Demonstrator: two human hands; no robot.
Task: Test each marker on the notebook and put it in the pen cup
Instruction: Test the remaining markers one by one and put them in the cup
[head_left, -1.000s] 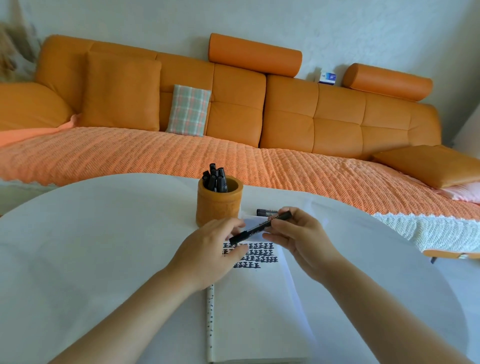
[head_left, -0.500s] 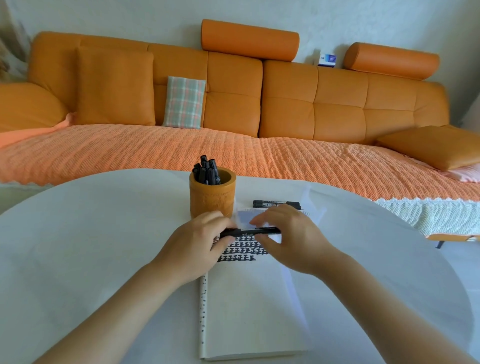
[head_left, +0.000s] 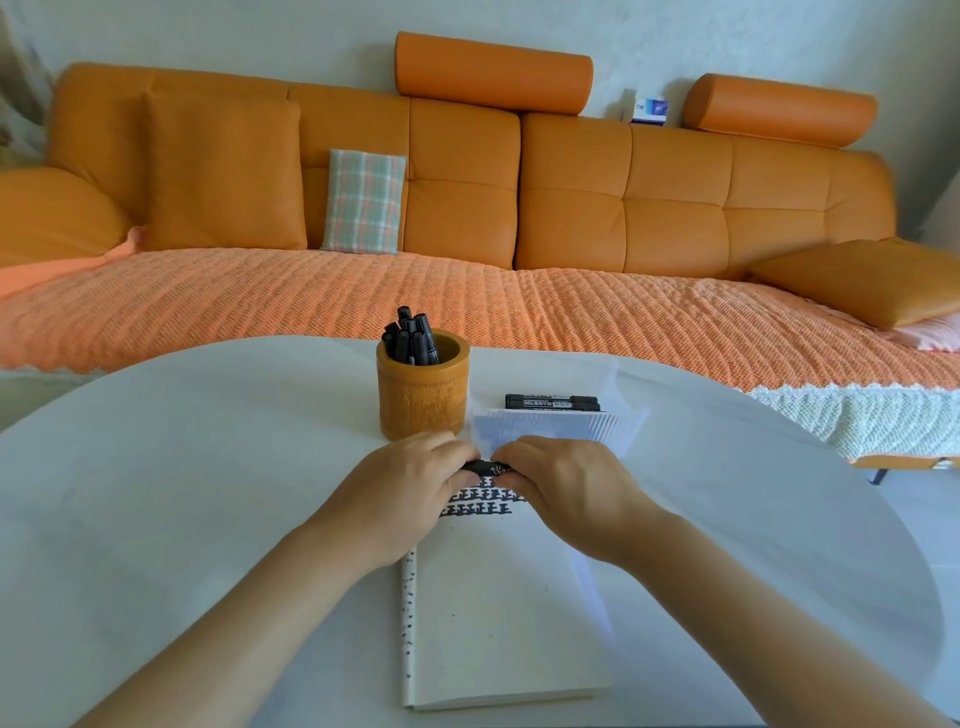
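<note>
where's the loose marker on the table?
Head view: the loose marker lies flat on the table just beyond the notebook's far edge, right of the pen cup.

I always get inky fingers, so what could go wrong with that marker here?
The left hand and right hand grip the marker right over the black marks on the notebook; a slip might smudge ink on skin or page. The pen cup stands close to the left hand, so a sudden pull could knock it.
</note>
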